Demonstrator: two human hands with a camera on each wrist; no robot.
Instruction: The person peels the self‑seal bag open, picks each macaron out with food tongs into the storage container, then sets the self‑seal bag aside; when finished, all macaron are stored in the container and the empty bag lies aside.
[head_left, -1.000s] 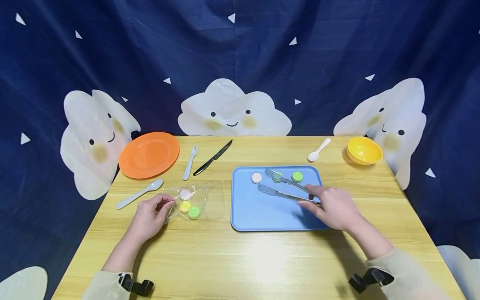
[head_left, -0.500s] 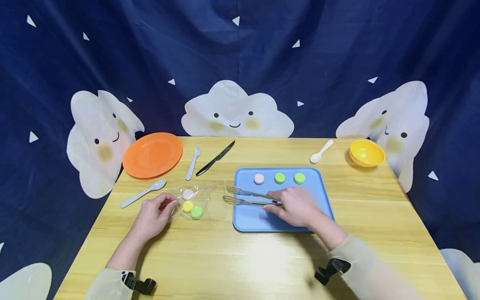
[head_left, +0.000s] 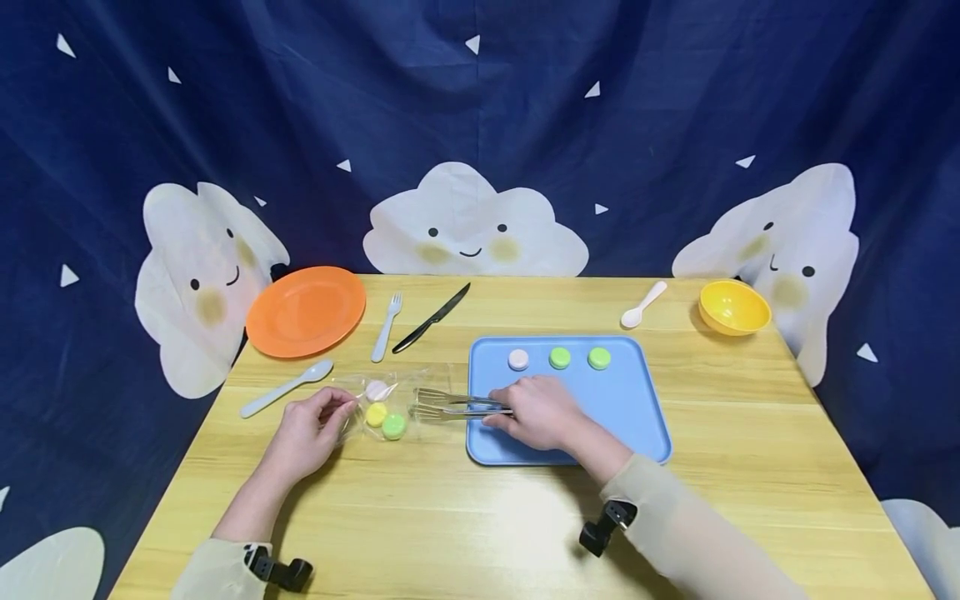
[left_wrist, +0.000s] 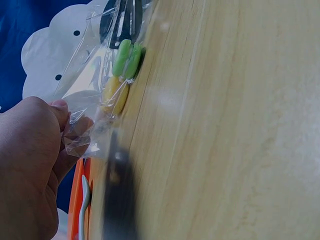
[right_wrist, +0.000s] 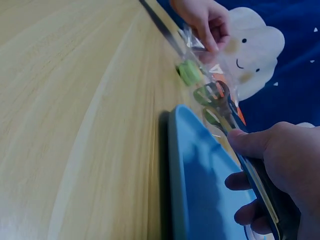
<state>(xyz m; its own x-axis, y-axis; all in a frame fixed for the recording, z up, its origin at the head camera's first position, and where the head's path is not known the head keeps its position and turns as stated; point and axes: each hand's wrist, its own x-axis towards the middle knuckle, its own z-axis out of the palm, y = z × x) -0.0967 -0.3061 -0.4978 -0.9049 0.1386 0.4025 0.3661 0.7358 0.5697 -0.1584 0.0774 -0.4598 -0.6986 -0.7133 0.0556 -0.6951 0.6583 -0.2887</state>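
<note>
Blue tray (head_left: 622,412) bears three macarons (head_left: 559,358); three bagged macarons (head_left: 377,414) remain. Left hand (head_left: 307,429) pinches their bag (head_left: 401,392); right hand (head_left: 540,412) grips tongs (right_wrist: 265,187).

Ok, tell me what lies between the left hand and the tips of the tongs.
A whitish macaron, a yellow macaron and a green macaron, all in the clear bag, as the head view shows.

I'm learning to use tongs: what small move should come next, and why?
Probably ease the tongs left toward the green macaron in the clear bag: the right hand holds them pointing close to it, while the left hand pinches the bag.
</note>
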